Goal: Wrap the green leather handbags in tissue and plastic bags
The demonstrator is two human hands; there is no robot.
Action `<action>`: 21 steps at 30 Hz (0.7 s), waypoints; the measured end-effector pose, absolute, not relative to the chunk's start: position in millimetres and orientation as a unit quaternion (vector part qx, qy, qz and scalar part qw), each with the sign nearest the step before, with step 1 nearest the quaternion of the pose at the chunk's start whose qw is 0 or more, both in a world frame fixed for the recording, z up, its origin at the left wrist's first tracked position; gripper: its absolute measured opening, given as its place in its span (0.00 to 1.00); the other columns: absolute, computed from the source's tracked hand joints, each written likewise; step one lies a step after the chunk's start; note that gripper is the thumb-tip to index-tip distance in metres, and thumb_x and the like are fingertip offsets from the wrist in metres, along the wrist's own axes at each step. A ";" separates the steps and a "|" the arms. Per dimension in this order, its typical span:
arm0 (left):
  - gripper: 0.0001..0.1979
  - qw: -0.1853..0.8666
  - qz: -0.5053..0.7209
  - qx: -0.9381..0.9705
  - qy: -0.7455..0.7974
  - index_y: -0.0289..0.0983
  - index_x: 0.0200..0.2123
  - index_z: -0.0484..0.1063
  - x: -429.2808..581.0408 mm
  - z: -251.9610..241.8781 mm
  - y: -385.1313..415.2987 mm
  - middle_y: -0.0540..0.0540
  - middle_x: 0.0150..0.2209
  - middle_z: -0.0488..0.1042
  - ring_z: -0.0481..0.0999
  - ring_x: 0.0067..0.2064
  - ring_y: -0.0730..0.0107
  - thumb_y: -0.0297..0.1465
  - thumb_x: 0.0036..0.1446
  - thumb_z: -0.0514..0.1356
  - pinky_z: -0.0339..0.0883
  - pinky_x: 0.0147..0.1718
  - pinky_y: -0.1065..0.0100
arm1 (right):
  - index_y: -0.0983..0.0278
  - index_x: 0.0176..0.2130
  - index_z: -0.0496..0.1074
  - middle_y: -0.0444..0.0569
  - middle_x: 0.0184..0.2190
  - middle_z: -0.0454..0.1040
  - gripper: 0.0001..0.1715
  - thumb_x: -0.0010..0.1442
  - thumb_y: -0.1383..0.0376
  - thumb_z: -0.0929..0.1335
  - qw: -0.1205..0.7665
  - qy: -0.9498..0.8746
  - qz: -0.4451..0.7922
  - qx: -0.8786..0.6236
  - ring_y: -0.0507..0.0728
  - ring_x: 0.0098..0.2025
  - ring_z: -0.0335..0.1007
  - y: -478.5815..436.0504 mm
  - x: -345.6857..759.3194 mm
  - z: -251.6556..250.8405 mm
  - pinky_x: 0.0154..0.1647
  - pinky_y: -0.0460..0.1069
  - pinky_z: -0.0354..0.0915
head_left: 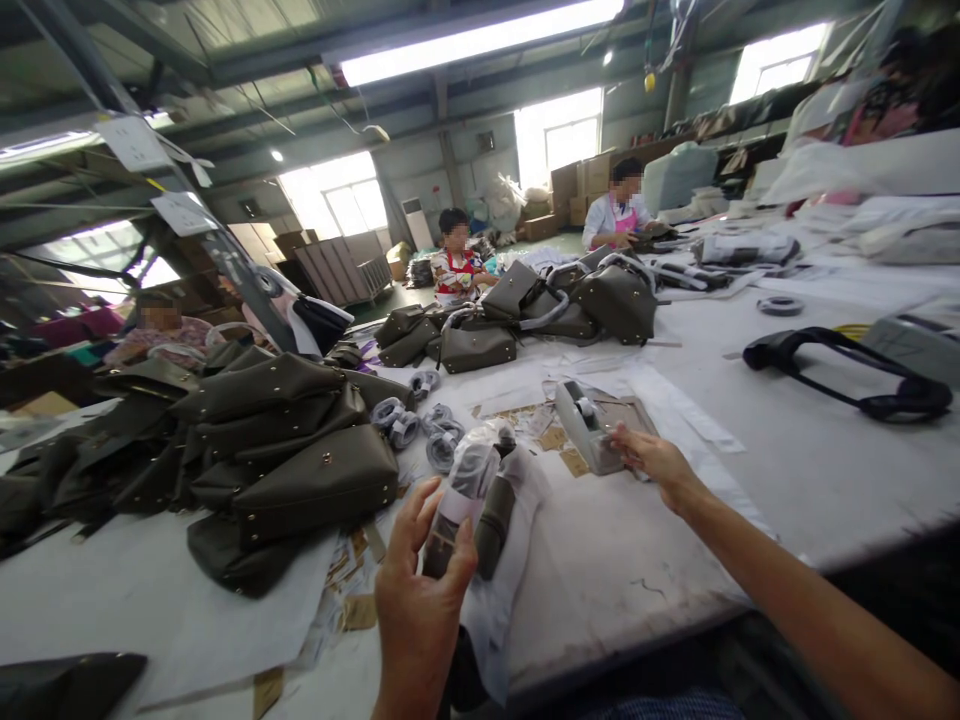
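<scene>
My left hand (424, 580) is closed round a dark olive handbag strap (442, 535), its upper part wrapped in pale film or foam. Beside the fingers a second dark olive part (495, 515) lies in thin white wrapping. My right hand (660, 465) reaches to a grey tape dispenser (589, 430) on the table, its fingers pinched at the near end. Whatever thin thing is between those fingertips is too small to make out. Several coiled, wrapped straps (442, 437) rest just behind my left hand.
Stacked dark olive handbags (300, 480) fill the left of the table (600, 590); more bags (555, 310) stand farther back. Scraps of brown paper (358, 612) lie about. At right are a black strap loop (847, 375) and a tape roll (780, 305). Several people sit across the table.
</scene>
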State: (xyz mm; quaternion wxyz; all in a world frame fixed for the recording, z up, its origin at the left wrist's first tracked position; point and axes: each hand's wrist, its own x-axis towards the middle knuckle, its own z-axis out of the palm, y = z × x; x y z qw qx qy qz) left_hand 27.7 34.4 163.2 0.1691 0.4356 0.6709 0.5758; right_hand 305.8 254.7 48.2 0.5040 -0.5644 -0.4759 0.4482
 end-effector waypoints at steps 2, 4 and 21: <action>0.29 0.170 0.574 0.432 0.674 0.44 0.57 0.68 28.2 163.2 35.4 0.43 0.49 0.79 0.79 0.48 0.58 0.44 0.54 0.66 0.71 0.51 0.61 | 0.67 0.34 0.81 0.61 0.36 0.81 0.30 0.48 0.43 0.75 0.492 -0.455 0.486 -0.561 0.64 0.38 0.78 245.0 306.0 34.0 0.39 0.57 0.74; 0.29 0.168 0.573 0.430 0.678 0.44 0.57 0.68 27.9 162.9 35.9 0.43 0.49 0.79 0.79 0.48 0.58 0.44 0.54 0.66 0.71 0.51 0.60 | 0.67 0.31 0.80 0.61 0.32 0.81 0.28 0.43 0.46 0.77 0.487 -0.434 0.501 -0.569 0.61 0.31 0.77 240.0 306.2 19.0 0.34 0.55 0.75; 0.25 0.139 0.567 0.482 0.654 0.45 0.57 0.67 33.9 167.0 40.1 0.46 0.49 0.79 0.79 0.49 0.61 0.37 0.57 0.65 0.72 0.50 0.62 | 0.65 0.34 0.80 0.49 0.27 0.78 0.16 0.61 0.53 0.72 0.395 -0.669 0.587 -0.228 0.52 0.27 0.71 116.9 218.6 167.1 0.28 0.46 0.67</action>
